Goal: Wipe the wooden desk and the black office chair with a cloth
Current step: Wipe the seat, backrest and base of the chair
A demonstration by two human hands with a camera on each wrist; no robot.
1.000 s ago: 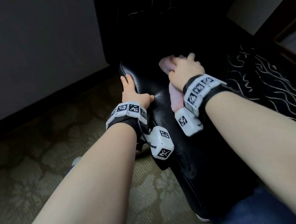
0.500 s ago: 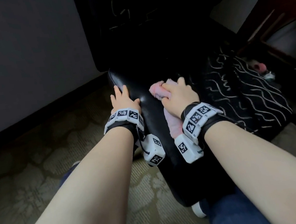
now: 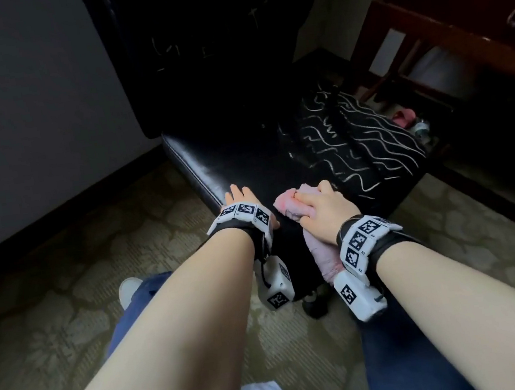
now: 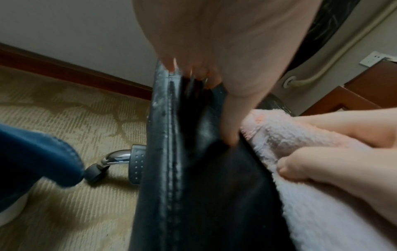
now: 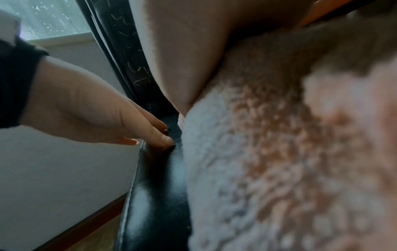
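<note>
1. Two hands work at the near edge of the black office chair [image 3: 246,167], over a patterned carpet [image 3: 53,320] that fills the left of the head view

2. Left hand [image 3: 240,201]: its grip is spread, with straight fingers laid flat along the seat's stitched left edge and the thumb [image 4: 231,118] pressing the top of the leather; it braces the chair and holds nothing

3. Just beside it, the right hand [image 3: 320,211] has its grip curled over a bunched pink cloth [image 3: 290,205], fingers [image 4: 318,163] pinching the pile and pressing it onto the seat; a loose tail of cloth hangs off the front edge towards the wrist

4. Further right the leather is cracked with pale wavy lines [image 3: 366,134], and the wooden bench [image 3: 443,23] stands well apart at the far right, so my guess is the chair is the step in hand

5. Risks, as I judge them:
- the chair has a caster [image 4: 94,171] on a chrome leg, so a hard stroke could roll it if the bracing hand lifts
- the plush pile may snag on the flaking cracks and pull bits loose
- the hanging tail could drag on the carpet and carry dirt back onto the seat
</note>
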